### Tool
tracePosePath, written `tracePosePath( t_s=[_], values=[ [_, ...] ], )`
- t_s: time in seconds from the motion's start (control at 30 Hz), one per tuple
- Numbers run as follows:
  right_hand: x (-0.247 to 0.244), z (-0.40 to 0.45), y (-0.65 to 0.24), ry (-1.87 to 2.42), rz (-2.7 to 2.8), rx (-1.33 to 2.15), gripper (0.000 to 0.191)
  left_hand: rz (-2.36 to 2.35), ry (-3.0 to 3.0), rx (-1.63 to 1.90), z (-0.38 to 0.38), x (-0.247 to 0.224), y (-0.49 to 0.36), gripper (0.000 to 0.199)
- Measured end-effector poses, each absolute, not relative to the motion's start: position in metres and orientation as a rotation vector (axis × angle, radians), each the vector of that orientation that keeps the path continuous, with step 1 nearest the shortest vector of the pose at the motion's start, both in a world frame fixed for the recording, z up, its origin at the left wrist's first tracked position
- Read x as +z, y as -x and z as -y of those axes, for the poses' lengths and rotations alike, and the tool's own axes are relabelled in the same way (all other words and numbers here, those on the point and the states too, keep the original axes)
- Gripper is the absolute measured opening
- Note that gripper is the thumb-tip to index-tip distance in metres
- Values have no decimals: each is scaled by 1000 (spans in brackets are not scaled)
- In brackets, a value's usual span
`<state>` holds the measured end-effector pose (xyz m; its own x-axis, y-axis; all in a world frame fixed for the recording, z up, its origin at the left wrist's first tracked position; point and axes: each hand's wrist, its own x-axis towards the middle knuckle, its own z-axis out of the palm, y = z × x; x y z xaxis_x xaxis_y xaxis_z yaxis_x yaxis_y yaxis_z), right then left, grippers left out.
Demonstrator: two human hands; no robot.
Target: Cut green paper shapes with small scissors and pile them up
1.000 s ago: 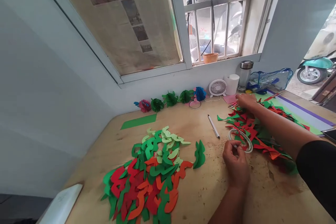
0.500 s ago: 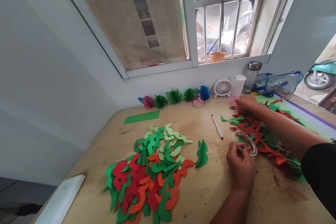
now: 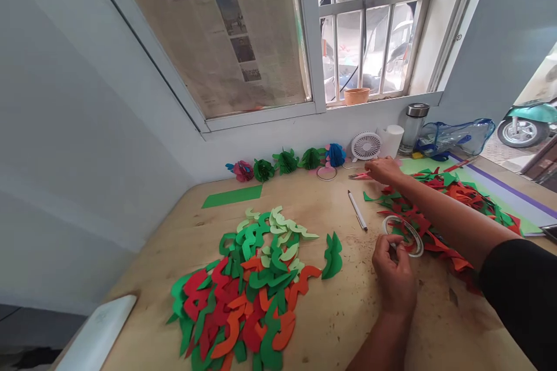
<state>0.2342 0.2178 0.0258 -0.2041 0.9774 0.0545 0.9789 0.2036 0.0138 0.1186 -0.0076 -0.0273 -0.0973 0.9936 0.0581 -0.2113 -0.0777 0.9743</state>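
My left hand (image 3: pixel 395 275) is closed on the rim of a roll of clear tape (image 3: pixel 416 243), held upright over the table. Farther back, my right hand (image 3: pixel 385 171) reaches across the paper scraps (image 3: pixel 429 223), its fingers pinched at a thin, reddish pointed thing (image 3: pixel 359 176) near the small white fan (image 3: pixel 366 146). What kind of thing that is, I cannot make out. Left of my hands lies a heap of wavy cut paper pieces (image 3: pixel 261 284) in green, red and orange. A folded dark green piece (image 3: pixel 333 256) lies apart beside it.
A white pen (image 3: pixel 357 210) and a green paper strip (image 3: pixel 232 196) lie on the wooden table (image 3: pixel 322 324). Along the wall stand paper flowers (image 3: pixel 286 161), a glass bottle (image 3: pixel 413 128) and a clear blue-edged bag (image 3: pixel 456 136). A barred window is above.
My right hand has moved left, away from the scraps' far edge, with the reddish thing at its fingers. My left hand still holds the tape. The view has shifted slightly.
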Motion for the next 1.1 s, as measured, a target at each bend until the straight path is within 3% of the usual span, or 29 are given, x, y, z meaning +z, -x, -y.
tracePosePath(
  t_s=[0.1, 0.23, 0.37, 0.43, 0.83, 1.1],
  values=[
    [23, -204, -235, 1906, 2366, 119, 25, -1049, -1018, 1419, 6, -28, -118, 18],
    [24, -167, -245, 1791, 2280, 468, 45, -1023, -955, 1436, 4, -31, -118, 20],
    [31, -114, -255, 1423, 1870, 1259, 58, -972, -892, 1466, 4, -29, -118, 25],
    [35, -91, -259, 1401, 1758, 1407, 57, -944, -872, 1483, 3, -28, -118, 28],
    [45, -44, -283, 1447, 1782, 1335, 43, -902, -833, 1469, 1, -27, -114, 33],
    [54, -51, -282, 1347, 1896, 1268, 43, -915, -862, 1444, 0, -30, -115, 33]
  ],
)
